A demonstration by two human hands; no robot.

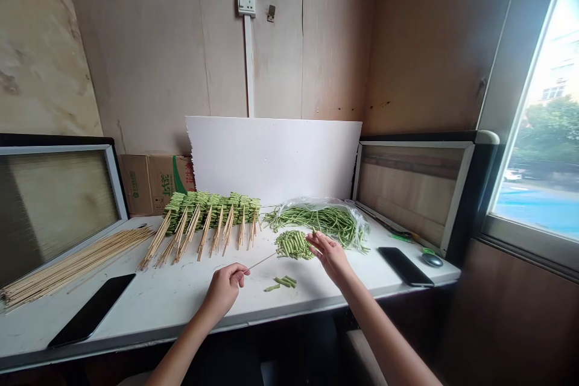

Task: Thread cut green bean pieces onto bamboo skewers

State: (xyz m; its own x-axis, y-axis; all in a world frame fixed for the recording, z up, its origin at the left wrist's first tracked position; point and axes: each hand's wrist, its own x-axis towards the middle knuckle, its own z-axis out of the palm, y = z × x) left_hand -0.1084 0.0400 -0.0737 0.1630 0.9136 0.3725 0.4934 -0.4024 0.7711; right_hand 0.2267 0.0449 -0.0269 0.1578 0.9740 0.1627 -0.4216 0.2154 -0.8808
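My left hand (228,285) is closed in a pinch on a thin bamboo skewer (261,262), whose bare tip points up and to the right. In the fingers of my right hand (329,254) is a short piece of green bean (314,232), partly hidden by the fingertips. Just left of that hand lies a heap of cut bean pieces (293,245). A few loose bean pieces (284,281) rest on the white table (253,304) between my forearms. Behind the right hand, long whole beans (316,218) spread over a clear plastic bag (363,226).
Skewered bean bundles (210,208) are stacked at the back left, sticks facing me. Many bare skewers (76,262) lie farther left. One dark phone (93,310) is at the left, another (404,266) at the right beside a mouse (432,259). A white board (274,160) stands behind.
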